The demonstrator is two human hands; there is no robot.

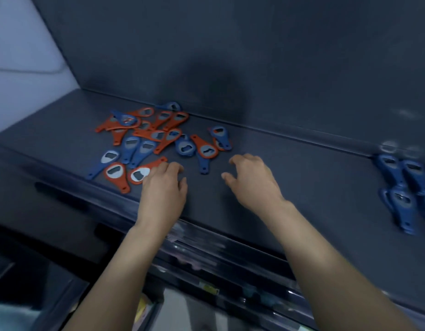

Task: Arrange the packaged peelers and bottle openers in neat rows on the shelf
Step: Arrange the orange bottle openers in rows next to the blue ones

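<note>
On matte shelf (302,168): jumbled teardrop bottle openers (156,136), orange/blue plastic, metal mouths.

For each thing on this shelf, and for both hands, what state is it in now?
Loose bottle openers: orange and blue mixed, jumbled, overlapping, not in rows.
Blue bottle openers at right: laid side by side, lined up.
Left hand: fingers relaxed, at the edge of an orange opener, gripping nothing.
Right hand: over the shelf, fingers loosely curled, empty.
</note>
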